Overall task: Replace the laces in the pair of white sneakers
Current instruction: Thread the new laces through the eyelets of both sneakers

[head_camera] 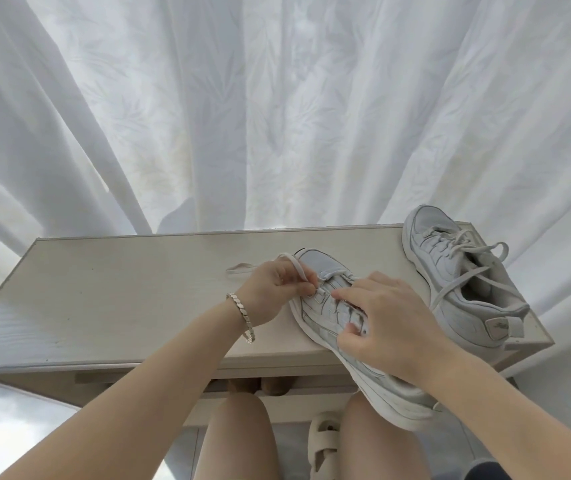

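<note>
A white sneaker [329, 306] lies across the front edge of the pale wooden table [121, 296], its heel hanging off over my knee. My left hand [277, 289] pinches a cream lace [239, 269] beside the eyelets near the toe; the lace loops over my fingers and trails left on the table. My right hand [388, 327] grips the sneaker over its tongue and side, thumb curled on the upper. The second white sneaker [457, 271] stands at the table's right end, laced with its lace ends loose.
White curtains [277, 116] hang close behind the table. My bare knees and a cream sandal [324, 441] are below the table's front edge. A bracelet sits on my left wrist.
</note>
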The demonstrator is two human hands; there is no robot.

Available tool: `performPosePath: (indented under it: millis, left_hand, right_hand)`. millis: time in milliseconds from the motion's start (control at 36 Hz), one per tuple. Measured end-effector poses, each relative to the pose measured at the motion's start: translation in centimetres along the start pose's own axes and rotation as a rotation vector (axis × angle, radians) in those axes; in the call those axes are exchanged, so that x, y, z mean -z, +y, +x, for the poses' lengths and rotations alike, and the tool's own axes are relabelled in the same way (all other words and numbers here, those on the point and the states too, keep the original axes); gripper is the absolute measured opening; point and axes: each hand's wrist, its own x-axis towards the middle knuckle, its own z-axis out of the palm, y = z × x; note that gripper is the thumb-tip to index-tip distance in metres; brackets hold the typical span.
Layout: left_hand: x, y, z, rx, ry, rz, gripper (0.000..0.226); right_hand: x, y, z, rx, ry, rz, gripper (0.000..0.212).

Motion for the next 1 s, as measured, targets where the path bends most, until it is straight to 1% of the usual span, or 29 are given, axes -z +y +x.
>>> performPosePath:
  millis: [111,194,250,306,333,361,417,500,583,611,667,694,722,750,806,833,889,972,1000]
  left_hand:
    - [-0.5,-0.2,-0.2,-0.006,0.067,-0.039,0.029]
    - [-0.9,0.3,-0.7,-0.009,0.143,-0.061,0.017]
    - [-1.1,0.6,-1.0,-0.041,0.196,-0.021,0.01]
    - [-1.2,0.7,-1.2,-0.105,0.248,0.062,0.009]
    - [-1.2,0.6,-1.4,-0.138,0.264,0.108,0.014]
    - [-1.2,0.6,-1.7,-0.166,0.266,0.156,0.02]
    - [-1.2,0.6,-2.2,-0.2,0.236,0.233,0.02]
    - [-0.8,0.8,-2.8,-0.119,0.231,0.346,0.02]
    - [-0.4,1.6,-3.3,-0.039,0.35,0.495,0.022]
    - [-0.3,2.0,-3.3,-0.074,0.403,0.555,0.025]
    - [0.0,2.7,-3.2,-0.248,0.457,0.656,0.026]
    - [0.2,2.8,-2.8,-0.334,0.414,0.678,0.021]
    - [0.4,2.7,-2.3,-0.394,0.326,0.667,0.013]
    - [0.5,2.4,-1.8,-0.41,0.209,0.645,0.008]
    - [0.3,1.8,-0.8,-0.367,-0.021,0.595,0.015]
    - [0.2,1.6,-0.4,-0.344,-0.078,0.574,0.016]
    - [0.0,1.4,0.1,-0.333,-0.097,0.548,0.013]
    - [-0.1,0.8,0.7,-0.38,-0.06,0.526,0.007]
    - [-0.2,0.7,0.7,-0.408,-0.044,0.532,0.011]
  right_hand:
    - [-0.5,0.1,0.1,0.019,0.093,-0.027,0.05]
    - [-0.5,0.2,0.1,0.026,0.111,-0.025,0.045]
    - [-0.4,0.1,0.2,0.036,0.107,-0.026,0.046]
    - [-0.4,0.1,0.1,0.044,0.101,-0.017,0.048]
    - [-0.4,0.1,0.0,0.046,0.094,-0.014,0.048]
    - [-0.3,0.0,0.0,0.044,0.083,-0.014,0.048]
    - [-0.3,0.0,0.0,0.042,0.084,-0.01,0.048]
    - [-0.2,0.0,0.1,0.034,0.088,-0.007,0.047]
    - [-0.2,-0.1,0.2,0.026,0.078,0.007,0.047]
    - [-0.2,-0.1,0.1,0.025,0.077,0.012,0.047]
    - [-0.1,-0.1,0.0,0.02,0.078,0.022,0.047]
    - [0.0,-0.1,0.0,0.021,0.082,0.029,0.047]
    - [0.1,-0.1,-0.1,0.021,0.074,0.039,0.047]
    - [0.2,-0.2,0.0,0.016,0.046,0.062,0.048]
    - [0.4,-0.1,0.0,0.004,0.01,0.102,0.051]
    - [0.4,-0.1,0.0,0.001,0.0,0.108,0.051]
    - [0.5,-0.1,0.1,0.004,0.008,0.133,0.049]
    - [0.5,0.0,0.1,0.003,0.019,0.167,0.049]
    - [0.6,0.0,0.1,0.004,0.015,0.184,0.05]
